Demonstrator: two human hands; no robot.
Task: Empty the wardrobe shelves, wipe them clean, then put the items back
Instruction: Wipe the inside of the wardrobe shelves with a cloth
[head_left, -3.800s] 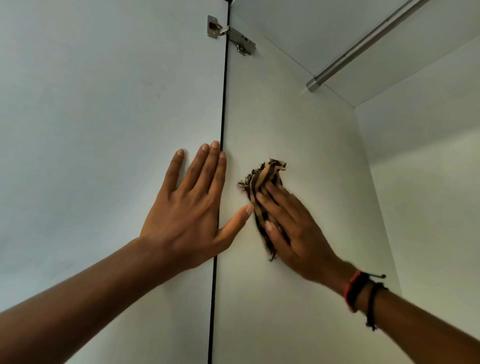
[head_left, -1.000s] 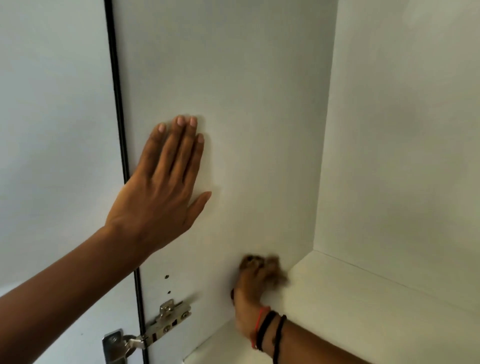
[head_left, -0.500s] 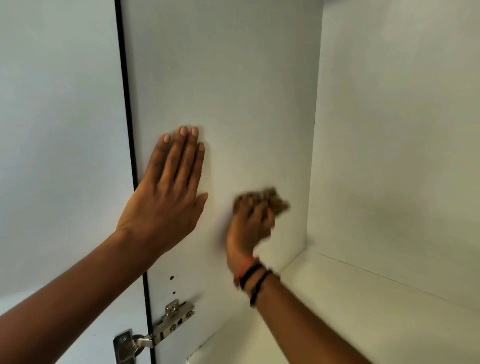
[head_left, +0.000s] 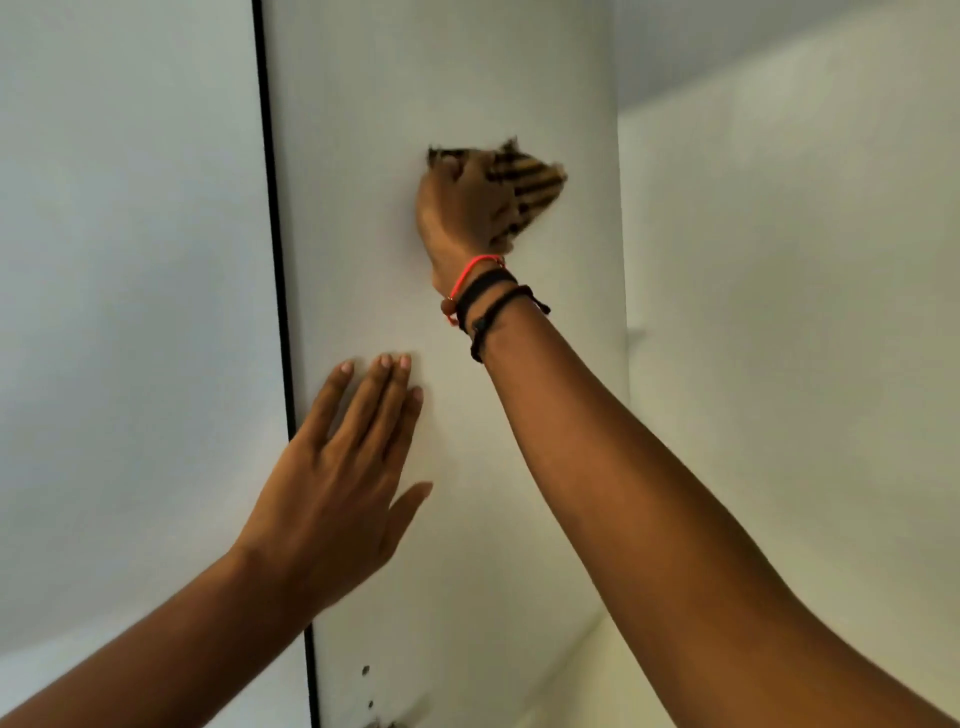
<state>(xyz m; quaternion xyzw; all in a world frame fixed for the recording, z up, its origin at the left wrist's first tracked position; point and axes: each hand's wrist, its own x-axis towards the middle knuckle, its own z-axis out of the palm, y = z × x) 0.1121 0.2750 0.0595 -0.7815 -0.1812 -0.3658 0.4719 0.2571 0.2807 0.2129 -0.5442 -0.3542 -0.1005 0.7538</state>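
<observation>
A striped brown and black cloth (head_left: 540, 179) lies against the white left side panel (head_left: 441, 78) of the wardrobe, high up. My right hand (head_left: 462, 213) presses it to the panel with the fingers stretched over it, and the hand is blurred by motion. Red and black wristbands circle that wrist. Lower down, my left hand (head_left: 337, 478) rests flat on the same panel, fingers straight and pointing up, just right of the dark gap beside the door.
The open white wardrobe door (head_left: 130, 260) fills the left. The white back wall (head_left: 779, 312) stands to the right. A strip of shelf (head_left: 597, 675) shows at the bottom, with small screw holes (head_left: 365, 670) low on the panel.
My right hand has swept the cloth up the side panel from near the shelf to well above my left hand. The view has tilted upward, and my left hand stays flat on the panel.
</observation>
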